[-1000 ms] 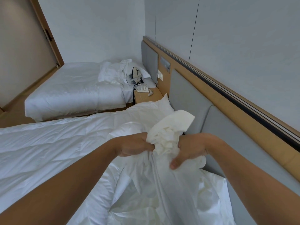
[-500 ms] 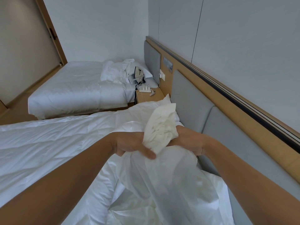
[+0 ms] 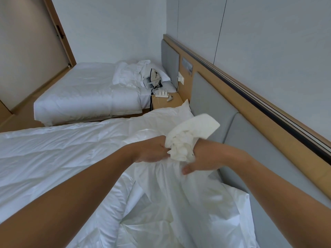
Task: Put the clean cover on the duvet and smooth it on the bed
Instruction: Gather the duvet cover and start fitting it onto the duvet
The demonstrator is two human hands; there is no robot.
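both bare arms reach forward over the near bed (image 3: 26, 179), and the hands meet above its head end, close to the grey padded headboard (image 3: 211, 104). the left hand (image 3: 150, 152) has its fingers (image 3: 162, 149) curled tight into the left side of a bunched cream-white corner (image 3: 189, 136) of bedding that sticks up between the two hands. the right hand (image 3: 202, 158) clamps the same bunch from the right; its thumb (image 3: 187, 170) presses against the thin white duvet cover (image 3: 179, 203), while its other fingers are hidden behind the cloth, so i cannot tell how they lie. the duvet cover hangs from both grips in loose, crumpled folds down onto the mattress beside the headboard. the quilted white duvet (image 3: 53, 158) lies spread across the rest of the near bed, to the left of the arms. a white pillow (image 3: 185, 109) sits at the far corner of this bed, against the headboard. beyond it a wooden nightstand (image 3: 176, 102) carries a white power strip (image 3: 162, 94), and a second bed (image 3: 80, 92) with rumpled white linen stands near the door (image 3: 26, 51).
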